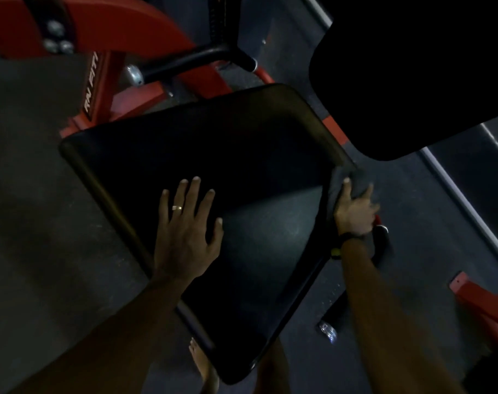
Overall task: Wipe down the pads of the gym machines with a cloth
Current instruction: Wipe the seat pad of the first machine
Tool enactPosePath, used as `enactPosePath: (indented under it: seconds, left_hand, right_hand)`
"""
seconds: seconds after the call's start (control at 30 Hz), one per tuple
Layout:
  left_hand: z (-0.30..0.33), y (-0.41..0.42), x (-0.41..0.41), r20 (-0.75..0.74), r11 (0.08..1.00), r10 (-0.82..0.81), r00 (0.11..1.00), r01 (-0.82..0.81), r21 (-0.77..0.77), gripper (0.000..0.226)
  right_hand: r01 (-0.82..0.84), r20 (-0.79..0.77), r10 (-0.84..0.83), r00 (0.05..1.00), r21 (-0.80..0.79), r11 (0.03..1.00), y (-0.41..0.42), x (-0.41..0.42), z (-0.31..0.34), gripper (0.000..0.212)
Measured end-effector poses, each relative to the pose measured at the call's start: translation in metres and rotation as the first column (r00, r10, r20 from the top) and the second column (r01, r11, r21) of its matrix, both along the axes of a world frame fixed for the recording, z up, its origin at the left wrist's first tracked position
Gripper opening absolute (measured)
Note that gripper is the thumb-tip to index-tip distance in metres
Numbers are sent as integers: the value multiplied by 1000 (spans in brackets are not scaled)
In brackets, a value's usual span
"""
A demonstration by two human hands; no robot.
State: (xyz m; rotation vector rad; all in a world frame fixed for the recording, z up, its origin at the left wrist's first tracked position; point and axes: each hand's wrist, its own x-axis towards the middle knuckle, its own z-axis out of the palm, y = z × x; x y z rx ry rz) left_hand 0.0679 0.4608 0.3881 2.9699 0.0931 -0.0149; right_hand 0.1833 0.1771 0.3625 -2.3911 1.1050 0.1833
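Dark rubber floor [37,194] carries the red machine frame [145,95] (bare foot [203,365] too)

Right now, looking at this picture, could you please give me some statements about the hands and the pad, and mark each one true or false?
1. The left hand lies flat on the seat pad with fingers spread. True.
2. The right hand holds a dark cloth at the pad's right edge. True.
3. The machine frame is blue. False: it is red.
4. Both hands grip the cloth. False: only the right one does.
5. The left hand wears a ring. True.
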Motion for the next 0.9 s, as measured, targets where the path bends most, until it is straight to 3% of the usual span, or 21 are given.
enactPosePath:
  seconds: [0.2, 0.37, 0.5, 0.57, 0.67, 0.73, 0.8, 0.87, 0.9]
  left_hand:
    - [1, 0, -1, -11, 1000, 15, 1000, -15, 3, 55]
    - [5, -3, 0, 54, 989, 97, 994, -91, -117, 60]
    - [9, -5, -3, 138, 982, 159, 978, -141, -129, 65]
    - [9, -3, -2, 156, 977, 189, 969, -169, -132, 66]
    - [9, -3, -5, 209, 961, 256, 944, -225, -159, 65]
    - [10, -4, -8, 252, 945, 294, 922, -241, -221, 64]
    - [11, -3, -6, 271, 926, 324, 907, -245, -286, 66]
    - [11, -3, -5, 266, 919, 347, 899, -270, -286, 65]
    - [11, -4, -5, 268, 923, 345, 900, -274, -269, 65]
  right_hand:
    - [-284, 25, 287, 958, -89, 955, 72, -139, 19, 67]
    - [-423, -47, 427, 903, -271, 864, 73, -37, -12, 75]
    - [-535, -53, 545, 837, -294, 792, 122, 81, -25, 67]
    - [-657, -13, 681, 732, -277, 701, 165, 86, -20, 59]
    - [-893, 106, 931, 350, -263, 366, 190, 11, 6, 57]
    - [-968, 121, 984, 133, -198, 155, 162, -60, 24, 58]
    - [-979, 146, 987, 72, -177, 98, 109, -95, 30, 55]
    - [-961, 102, 986, 131, -233, 151, 61, -83, 19, 53]
    - [-935, 58, 975, 213, -278, 221, 43, -61, 8, 54]
